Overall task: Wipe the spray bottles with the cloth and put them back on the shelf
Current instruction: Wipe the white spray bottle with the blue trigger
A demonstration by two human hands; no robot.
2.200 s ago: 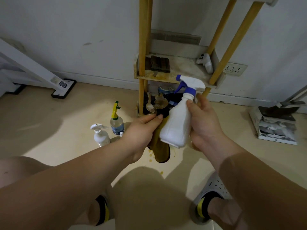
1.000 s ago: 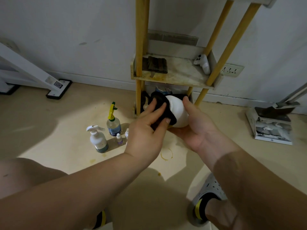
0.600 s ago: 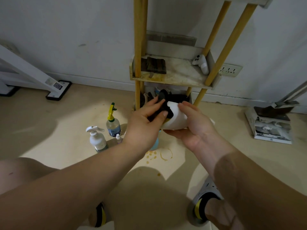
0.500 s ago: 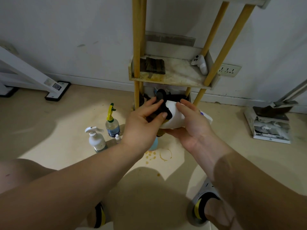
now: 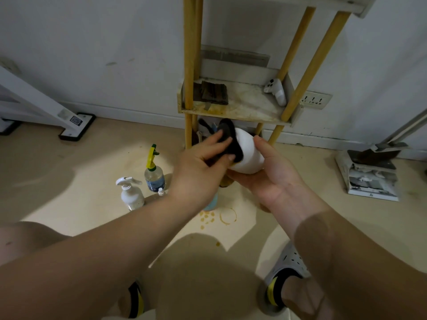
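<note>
My right hand cradles a white spray bottle from below and the side. The bottle is tipped over with its base toward me and its spray head hidden. My left hand holds a black cloth between thumb and fingers and presses it on the bottle's left side. Both hands are just below the front edge of the stained yellow-posted shelf. On the floor to the left stand a white trigger bottle and a clear bottle with a yellow-green sprayer.
The shelf board carries a dark folded cloth and a white game controller. A tiny bottle stands by the clear one. Ring stains mark the floor. A box with papers lies right; a white stand foot is far left.
The bottle went from upright to tipped with its base toward me. My left hand brought the black cloth onto it and has been rubbing it across the bottle's side.
</note>
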